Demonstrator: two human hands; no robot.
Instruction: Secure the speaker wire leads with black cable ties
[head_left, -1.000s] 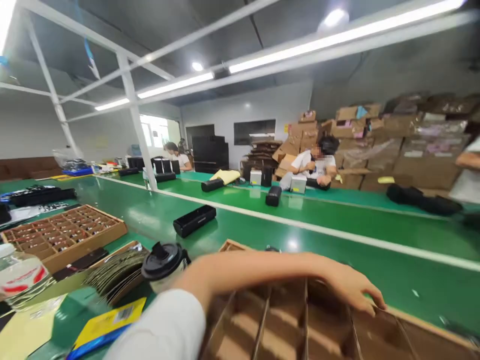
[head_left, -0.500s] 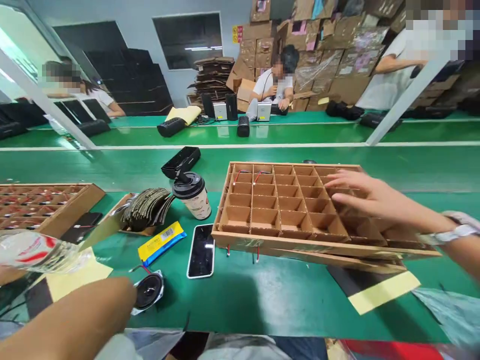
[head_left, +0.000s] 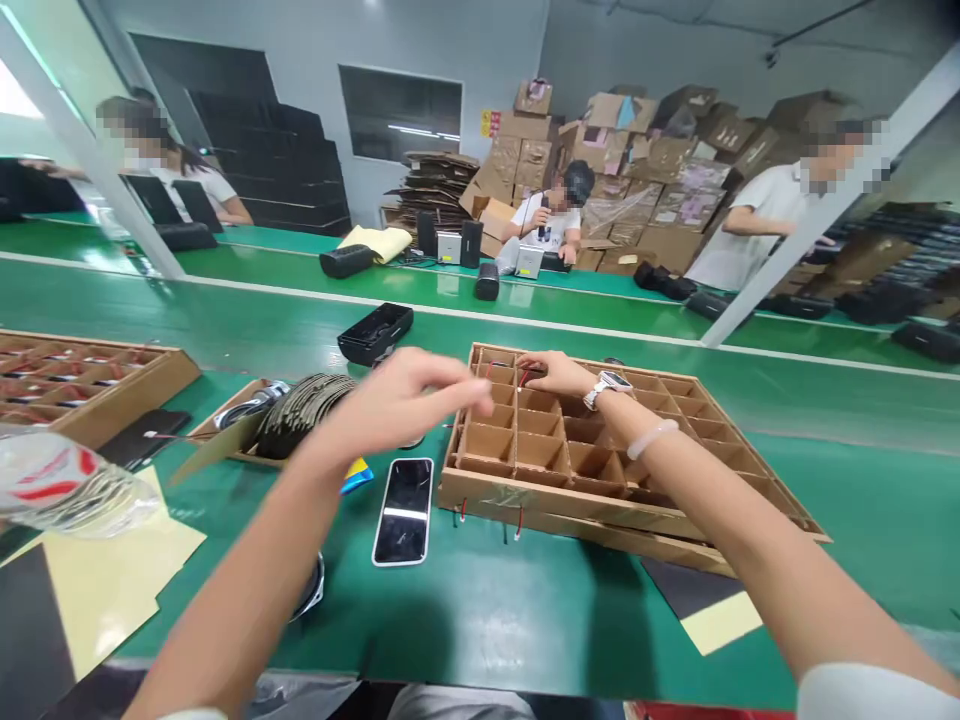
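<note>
The fingertips of the right hand [head_left: 559, 375] seem pinched on a thin red wire [head_left: 525, 373] inside the cardboard divider tray [head_left: 570, 512]; the left hand [head_left: 405, 398], fingers pressed together, hovers just left of the tray. A hard tug could catch the wires [head_left: 517, 522] poking out under the tray's front edge, jolting it.

The left hand [head_left: 405, 395] is reaching in over the table, its fingers pinching together beside the cardboard divider tray [head_left: 450, 480]. The right hand [head_left: 551, 373] is moving across to the tray's far-left compartments, at the red-and-black wires [head_left: 525, 376]. The left forearm [head_left: 262, 530] is now hiding most of the yellow packet [head_left: 358, 475].
</note>
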